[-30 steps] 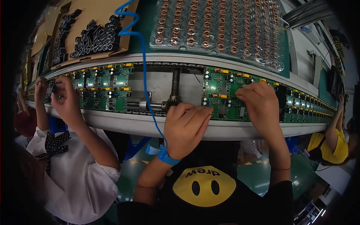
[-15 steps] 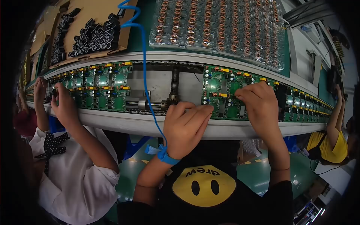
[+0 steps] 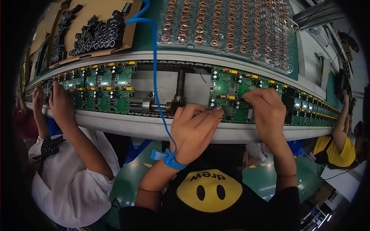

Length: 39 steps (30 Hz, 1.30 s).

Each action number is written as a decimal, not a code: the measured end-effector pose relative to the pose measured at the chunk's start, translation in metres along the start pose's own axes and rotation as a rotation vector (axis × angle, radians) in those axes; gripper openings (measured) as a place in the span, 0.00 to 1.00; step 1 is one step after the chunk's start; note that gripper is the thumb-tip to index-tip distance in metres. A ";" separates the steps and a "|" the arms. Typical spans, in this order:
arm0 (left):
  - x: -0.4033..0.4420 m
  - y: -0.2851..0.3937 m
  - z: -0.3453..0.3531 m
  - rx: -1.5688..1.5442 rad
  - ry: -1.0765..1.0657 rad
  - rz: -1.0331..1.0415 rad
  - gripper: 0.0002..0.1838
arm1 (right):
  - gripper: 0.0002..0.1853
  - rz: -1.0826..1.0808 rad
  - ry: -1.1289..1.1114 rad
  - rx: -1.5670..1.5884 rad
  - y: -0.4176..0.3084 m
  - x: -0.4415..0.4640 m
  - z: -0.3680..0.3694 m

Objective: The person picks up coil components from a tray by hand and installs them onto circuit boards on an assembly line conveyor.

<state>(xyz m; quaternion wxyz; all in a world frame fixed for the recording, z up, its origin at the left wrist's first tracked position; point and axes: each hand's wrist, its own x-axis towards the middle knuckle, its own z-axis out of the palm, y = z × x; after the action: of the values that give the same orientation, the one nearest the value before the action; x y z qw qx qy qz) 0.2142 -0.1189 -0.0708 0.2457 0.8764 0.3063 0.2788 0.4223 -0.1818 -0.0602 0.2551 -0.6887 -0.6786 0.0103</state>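
Observation:
My left hand (image 3: 195, 133), with a blue wrist strap (image 3: 173, 161) and its coiled cord, is at the near conveyor rail, fingers pressed together by the lower left corner of a green circuit board panel (image 3: 221, 85). Whatever those fingertips hold is hidden. Over the right part of the same panel hangs my right hand (image 3: 268, 109), its thumb and fingers closed in a pinch; anything between them is too small to name. Yellow, white and copper-coloured components stand on the panel. Left of it, a gap shows a metal shaft (image 3: 180, 84) and a coupling.
Behind the conveyor rail (image 3: 192, 55) lie a clear tray of copper coils (image 3: 227, 27) and a cardboard box (image 3: 83, 57) of black capacitors. More boards (image 3: 102, 81) sit at left. A co-worker in white (image 3: 73, 177) works at left, another in yellow (image 3: 335, 152) at right.
My left hand has shifted slightly right, and the blue cord has swung right. My right hand stays nearly in place. The left co-worker's hands have moved a little left.

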 end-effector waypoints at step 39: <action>-0.002 -0.001 -0.002 -0.013 -0.007 0.018 0.12 | 0.09 0.068 0.028 0.146 0.006 -0.006 -0.002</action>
<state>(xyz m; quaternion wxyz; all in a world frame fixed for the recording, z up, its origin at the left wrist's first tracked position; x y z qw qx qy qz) 0.2114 -0.1195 -0.0708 0.2500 0.8784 0.2959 0.2801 0.4283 -0.1876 -0.0627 0.3135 -0.6911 -0.6485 0.0587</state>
